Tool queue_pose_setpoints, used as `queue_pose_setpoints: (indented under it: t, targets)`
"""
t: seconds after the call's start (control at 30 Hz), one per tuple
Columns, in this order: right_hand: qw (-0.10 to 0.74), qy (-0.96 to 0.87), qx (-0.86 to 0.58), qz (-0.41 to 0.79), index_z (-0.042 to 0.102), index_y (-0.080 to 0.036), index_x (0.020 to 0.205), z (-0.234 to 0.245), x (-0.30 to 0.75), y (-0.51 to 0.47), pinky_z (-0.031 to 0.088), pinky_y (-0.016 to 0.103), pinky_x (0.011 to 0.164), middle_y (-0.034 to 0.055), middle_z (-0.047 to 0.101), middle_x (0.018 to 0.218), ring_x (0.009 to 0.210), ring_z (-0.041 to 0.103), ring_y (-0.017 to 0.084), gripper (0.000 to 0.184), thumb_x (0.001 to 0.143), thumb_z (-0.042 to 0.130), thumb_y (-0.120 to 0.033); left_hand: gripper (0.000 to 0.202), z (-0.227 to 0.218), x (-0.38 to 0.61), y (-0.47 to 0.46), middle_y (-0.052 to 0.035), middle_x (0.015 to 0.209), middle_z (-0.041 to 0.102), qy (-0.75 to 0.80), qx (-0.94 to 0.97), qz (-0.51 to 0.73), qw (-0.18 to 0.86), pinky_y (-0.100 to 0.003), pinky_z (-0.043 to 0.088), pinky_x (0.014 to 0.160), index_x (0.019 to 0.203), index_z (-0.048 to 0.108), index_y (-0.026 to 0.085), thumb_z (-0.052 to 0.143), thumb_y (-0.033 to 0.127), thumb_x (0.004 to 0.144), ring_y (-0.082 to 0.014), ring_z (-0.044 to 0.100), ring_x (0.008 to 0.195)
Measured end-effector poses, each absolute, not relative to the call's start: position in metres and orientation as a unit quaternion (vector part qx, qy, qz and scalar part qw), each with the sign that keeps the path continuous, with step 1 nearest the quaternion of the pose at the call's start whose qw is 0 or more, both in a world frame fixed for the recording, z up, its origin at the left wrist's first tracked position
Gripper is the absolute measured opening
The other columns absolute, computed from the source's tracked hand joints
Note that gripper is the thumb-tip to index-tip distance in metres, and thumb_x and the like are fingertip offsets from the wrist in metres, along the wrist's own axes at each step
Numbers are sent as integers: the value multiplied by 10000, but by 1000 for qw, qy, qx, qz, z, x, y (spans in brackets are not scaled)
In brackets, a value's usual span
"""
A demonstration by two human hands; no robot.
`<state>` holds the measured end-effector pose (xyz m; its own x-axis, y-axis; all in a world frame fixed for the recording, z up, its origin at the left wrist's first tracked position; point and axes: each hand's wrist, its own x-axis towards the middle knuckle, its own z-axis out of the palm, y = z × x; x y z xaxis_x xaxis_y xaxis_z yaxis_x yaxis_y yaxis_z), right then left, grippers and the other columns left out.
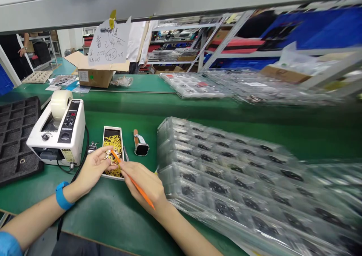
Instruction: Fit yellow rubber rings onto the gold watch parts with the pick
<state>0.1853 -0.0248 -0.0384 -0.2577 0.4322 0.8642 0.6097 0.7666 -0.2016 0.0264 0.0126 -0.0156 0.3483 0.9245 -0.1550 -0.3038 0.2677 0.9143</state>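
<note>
My left hand [93, 169] pinches a small round metal part [109, 156] just above a small white box [106, 132] filled with yellow rings [112, 142]. My right hand [145, 186] grips an orange stick [132, 181] like a pen, and its tip touches the round part. A blue band [62, 195] sits on my left wrist. Both hands hover over the green table [113, 210].
A white tape dispenser [58, 129] stands left of the box, with a black foam tray [15, 135] beyond it. A smartwatch [140, 144] lies right of the box. Stacked clear plastic trays [226, 169] of dark parts fill the right. A cardboard box [94, 74] sits far back.
</note>
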Motion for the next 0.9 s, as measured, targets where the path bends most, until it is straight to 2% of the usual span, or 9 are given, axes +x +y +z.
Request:
queue_pose_setpoints:
  t: [0.13, 0.23, 0.3, 0.4, 0.53, 0.7, 0.9]
  targets:
    - [437, -835, -299, -153, 513, -89, 1287, -47, 186, -23, 596, 396, 806, 175, 704, 996, 981, 664, 256, 423, 870, 482, -23, 398, -15, 25, 14, -47, 883, 711, 378, 403, 440, 708, -290, 548, 792, 1085, 659, 164, 725, 200, 694, -159, 664, 806]
    - [421, -842, -296, -161, 523, -79, 1272, -46, 185, -23, 589, 401, 801, 183, 700, 994, 993, 656, 265, 404, 876, 462, -23, 358, -14, 24, 15, -31, 828, 701, 385, 384, 441, 714, -241, 550, 726, 1057, 672, 155, 699, 180, 701, -119, 651, 728]
    - [447, -829, -310, -133, 534, -108, 1251, -42, 185, -24, 588, 374, 755, 162, 697, 961, 932, 661, 242, 405, 863, 472, -9, 345, -13, 24, 16, -21, 810, 693, 389, 376, 439, 717, -239, 553, 725, 1036, 673, 149, 703, 165, 693, -114, 651, 727]
    - [529, -768, -357, -52, 562, -176, 1188, -34, 187, -29, 562, 341, 721, 114, 674, 951, 868, 639, 199, 389, 851, 478, 0, 373, -13, 25, 16, -25, 846, 700, 401, 380, 427, 716, -282, 558, 760, 1013, 659, 152, 704, 91, 647, -140, 673, 753]
    - [601, -688, -405, 33, 589, -216, 1106, -33, 190, -33, 522, 358, 731, 82, 637, 952, 875, 608, 198, 309, 892, 423, -67, 349, -13, 26, 15, -47, 890, 708, 394, 409, 410, 714, -284, 563, 717, 988, 640, 154, 663, 76, 649, -168, 694, 763]
    - [594, -686, -418, 51, 603, -217, 1094, -39, 191, -35, 502, 362, 700, 79, 612, 938, 855, 597, 210, 299, 915, 380, -131, 261, -13, 24, 13, -40, 874, 678, 383, 451, 407, 696, -238, 563, 597, 879, 613, 148, 740, 179, 653, -178, 705, 720]
    - [564, -716, -410, 29, 588, -206, 1105, -36, 190, -36, 492, 362, 691, 86, 584, 936, 842, 583, 205, 291, 924, 367, -150, 226, -14, 24, 14, -23, 721, 651, 384, 490, 405, 669, -189, 499, 430, 783, 582, 143, 739, 214, 638, -170, 687, 596]
